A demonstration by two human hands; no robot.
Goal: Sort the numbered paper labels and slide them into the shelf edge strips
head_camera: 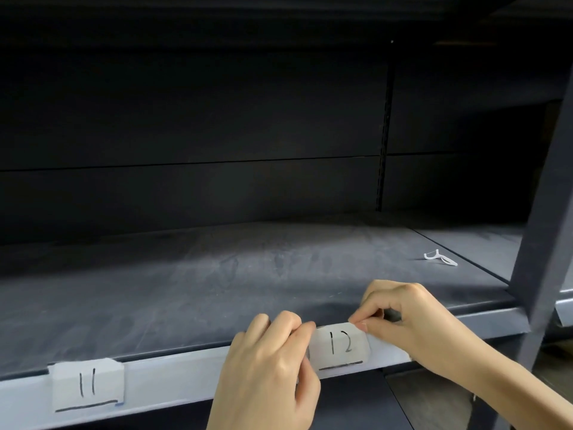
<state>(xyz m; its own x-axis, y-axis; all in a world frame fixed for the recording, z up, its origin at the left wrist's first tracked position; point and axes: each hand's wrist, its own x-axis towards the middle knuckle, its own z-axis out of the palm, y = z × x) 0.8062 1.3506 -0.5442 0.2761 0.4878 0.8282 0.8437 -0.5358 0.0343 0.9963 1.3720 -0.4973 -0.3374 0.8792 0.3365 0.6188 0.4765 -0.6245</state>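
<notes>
Label 12 (339, 344) going on strip (173, 378), right of label 11 (88, 384).
L hand (269, 364) & R hand (412, 321) pinch its top corners; seems only partly seated.

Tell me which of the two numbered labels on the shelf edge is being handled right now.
The label marked 12: the left hand and right hand pinch its upper corners. The label marked 11, further left, sits untouched.

the left hand (269, 364) hides the left edge of the label marked 12 (339, 347), both forearms are cut off by the frame, and the small white object (440, 257) stays unidentifiable.
</notes>
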